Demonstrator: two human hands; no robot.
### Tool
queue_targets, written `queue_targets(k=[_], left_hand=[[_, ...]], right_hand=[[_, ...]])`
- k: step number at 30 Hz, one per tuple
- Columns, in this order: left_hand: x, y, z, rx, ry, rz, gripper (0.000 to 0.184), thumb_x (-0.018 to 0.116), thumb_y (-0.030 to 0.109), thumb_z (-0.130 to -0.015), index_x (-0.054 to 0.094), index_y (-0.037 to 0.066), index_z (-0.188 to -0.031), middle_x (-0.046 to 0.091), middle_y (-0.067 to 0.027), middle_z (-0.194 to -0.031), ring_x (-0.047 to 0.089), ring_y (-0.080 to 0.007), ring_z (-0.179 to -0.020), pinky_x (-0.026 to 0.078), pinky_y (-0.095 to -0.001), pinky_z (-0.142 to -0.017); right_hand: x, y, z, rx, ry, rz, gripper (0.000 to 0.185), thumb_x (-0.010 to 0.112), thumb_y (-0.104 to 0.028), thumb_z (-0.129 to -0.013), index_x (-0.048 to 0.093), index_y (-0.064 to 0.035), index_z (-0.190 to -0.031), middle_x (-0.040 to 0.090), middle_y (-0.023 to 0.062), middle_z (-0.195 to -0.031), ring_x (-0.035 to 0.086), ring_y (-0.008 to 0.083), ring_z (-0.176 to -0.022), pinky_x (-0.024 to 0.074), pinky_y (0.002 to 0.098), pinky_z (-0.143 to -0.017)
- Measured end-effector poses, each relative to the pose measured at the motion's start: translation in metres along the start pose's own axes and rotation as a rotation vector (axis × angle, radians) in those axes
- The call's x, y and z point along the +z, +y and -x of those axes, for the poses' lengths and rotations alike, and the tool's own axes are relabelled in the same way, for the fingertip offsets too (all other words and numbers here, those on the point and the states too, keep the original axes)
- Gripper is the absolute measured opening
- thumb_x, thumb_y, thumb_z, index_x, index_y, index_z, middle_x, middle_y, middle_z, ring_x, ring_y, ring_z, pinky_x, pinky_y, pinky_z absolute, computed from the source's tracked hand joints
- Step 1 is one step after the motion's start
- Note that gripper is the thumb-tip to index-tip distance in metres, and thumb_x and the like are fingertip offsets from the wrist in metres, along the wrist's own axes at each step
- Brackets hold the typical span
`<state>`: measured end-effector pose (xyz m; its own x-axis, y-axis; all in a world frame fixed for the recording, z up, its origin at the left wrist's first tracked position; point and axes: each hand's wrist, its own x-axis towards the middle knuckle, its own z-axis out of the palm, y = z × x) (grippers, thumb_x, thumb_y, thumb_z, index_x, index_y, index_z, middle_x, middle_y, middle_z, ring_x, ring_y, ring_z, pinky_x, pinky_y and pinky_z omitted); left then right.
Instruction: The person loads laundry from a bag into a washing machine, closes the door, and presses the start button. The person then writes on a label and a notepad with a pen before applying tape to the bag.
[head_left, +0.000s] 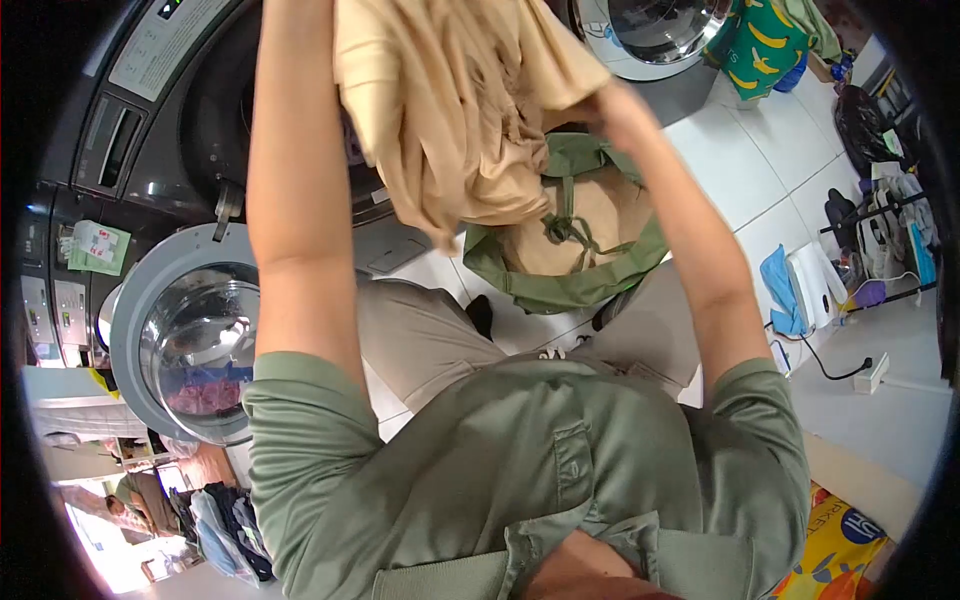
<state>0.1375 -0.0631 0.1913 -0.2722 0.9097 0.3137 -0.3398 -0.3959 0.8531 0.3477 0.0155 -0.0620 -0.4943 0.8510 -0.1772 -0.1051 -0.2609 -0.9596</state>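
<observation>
A crumpled tan garment (450,110) hangs in front of me at the top of the view. At its right edge my right hand (617,112) is closed on the fabric, slightly blurred. My left arm reaches up past the garment's left side, and the hand itself is cut off by the top edge. Below the garment, an open green bag (525,290) with a drawstring stands on the floor between my legs, with tan material inside it.
A dark washing machine (165,150) stands on the left, its round glass door (205,345) open. Another round door (665,25) is at the top. A banana-print bag (765,50), a rack with shoes, and a power cord are on the right. Another person (145,500) is at lower left.
</observation>
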Motion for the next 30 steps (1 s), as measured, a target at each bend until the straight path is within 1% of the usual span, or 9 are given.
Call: queue_targets(k=[7, 9, 11, 14, 17, 20, 23, 26, 30], left_hand=[[0.011, 0.005, 0.038, 0.03, -0.113, -0.035, 0.043, 0.038, 0.035, -0.091, 0.05, -0.002, -0.109, 0.057, -0.0148, -0.104, 0.056, -0.0276, -0.093, 0.046, -0.0375, -0.083], [0.002, -0.024, 0.051, 0.13, 0.036, -0.126, 0.037, 0.038, 0.03, -0.091, 0.05, 0.001, -0.109, 0.058, -0.0124, -0.101, 0.057, -0.0228, -0.088, 0.047, -0.0348, -0.08], [-0.048, -0.058, 0.077, 0.247, -0.125, -0.916, 0.038, 0.064, 0.026, -0.076, 0.056, 0.002, -0.103, 0.06, -0.0084, -0.095, 0.056, -0.0147, -0.084, 0.044, -0.0276, -0.074], [-0.1, -0.124, 0.124, 0.083, -0.513, -1.044, 0.117, 0.082, 0.028, -0.042, 0.016, 0.001, -0.134, 0.015, -0.0194, -0.139, 0.016, -0.0264, -0.13, 0.016, -0.0344, -0.105], [-0.13, -0.225, 0.175, -0.427, -0.833, -0.831, 0.094, 0.075, 0.029, -0.056, 0.021, 0.003, -0.129, 0.02, -0.0159, -0.134, 0.022, -0.0253, -0.124, 0.021, -0.0323, -0.1], [-0.147, -0.226, 0.151, -0.302, -0.934, -1.159, 0.066, 0.069, 0.026, -0.064, 0.039, 0.008, -0.12, 0.039, -0.0132, -0.122, 0.038, -0.0257, -0.113, 0.034, -0.0334, -0.091], [-0.201, -0.136, 0.065, 0.433, -0.571, -1.732, 0.019, 0.047, 0.015, -0.083, 0.058, 0.01, -0.098, 0.059, -0.006, -0.094, 0.056, -0.0203, -0.086, 0.045, -0.031, -0.076], [-0.343, -0.068, -0.004, 0.019, 0.154, -2.401, 0.029, 0.058, 0.028, -0.077, 0.057, 0.007, -0.098, 0.06, -0.0104, -0.096, 0.057, -0.0225, -0.091, 0.046, -0.0331, -0.075], [-0.33, -0.097, 0.006, -0.211, 0.868, -1.855, 0.089, 0.062, 0.06, -0.061, 0.033, 0.006, -0.125, 0.037, -0.0159, -0.127, 0.041, -0.0334, -0.113, 0.036, -0.045, -0.092]], right_hand=[[0.093, 0.059, 0.032, -0.676, -0.193, 0.632, 0.045, 0.033, -0.034, -0.091, 0.043, 0.0007, -0.118, 0.05, 0.0138, -0.116, 0.047, 0.0261, -0.108, 0.0363, 0.0406, -0.091], [0.097, 0.05, 0.02, 0.138, -0.106, -0.452, 0.046, 0.045, -0.032, -0.086, 0.042, -0.0012, -0.12, 0.048, 0.0107, -0.12, 0.046, 0.0224, -0.109, 0.0352, 0.0374, -0.092], [0.074, 0.019, 0.031, 0.139, -0.175, -0.884, 0.045, 0.038, -0.031, -0.089, 0.04, -0.0012, -0.122, 0.044, 0.0134, -0.125, 0.043, 0.026, -0.114, 0.0323, 0.0438, -0.098], [0.069, -0.029, 0.087, 0.057, -0.309, -0.816, 0.046, 0.027, -0.031, -0.091, 0.038, -0.0001, -0.123, 0.044, 0.0155, -0.124, 0.045, 0.0271, -0.113, 0.0348, 0.0426, -0.096], [0.108, -0.019, 0.112, -0.054, -0.53, -0.308, 0.031, 0.048, -0.01, -0.085, 0.046, -0.0012, -0.115, 0.053, 0.0076, -0.111, 0.053, 0.0174, -0.1, 0.0434, 0.0312, -0.086], [0.115, -0.025, 0.081, 0.362, -0.623, 0.212, 0.026, 0.053, -0.008, -0.082, 0.053, -0.0017, -0.106, 0.057, 0.0021, -0.098, 0.054, 0.0096, -0.089, 0.0449, 0.023, -0.076], [0.087, -0.02, 0.064, 0.154, -0.53, 0.353, 0.029, 0.055, -0.013, -0.082, 0.054, -0.0011, -0.108, 0.057, 0.0021, -0.099, 0.053, 0.0091, -0.088, 0.0441, 0.0226, -0.074], [0.025, 0.034, 0.015, 0.047, -0.326, 0.216, 0.023, 0.052, -0.01, -0.08, 0.057, 0.0003, -0.1, 0.06, 0.0043, -0.09, 0.055, 0.0105, -0.083, 0.0405, 0.0218, -0.08], [-0.071, 0.159, -0.024, 0.273, 0.047, 0.87, 0.029, 0.055, -0.019, -0.077, 0.055, 0.0024, -0.096, 0.061, 0.0127, -0.087, 0.058, 0.0215, -0.083, 0.0455, 0.0307, -0.073]])
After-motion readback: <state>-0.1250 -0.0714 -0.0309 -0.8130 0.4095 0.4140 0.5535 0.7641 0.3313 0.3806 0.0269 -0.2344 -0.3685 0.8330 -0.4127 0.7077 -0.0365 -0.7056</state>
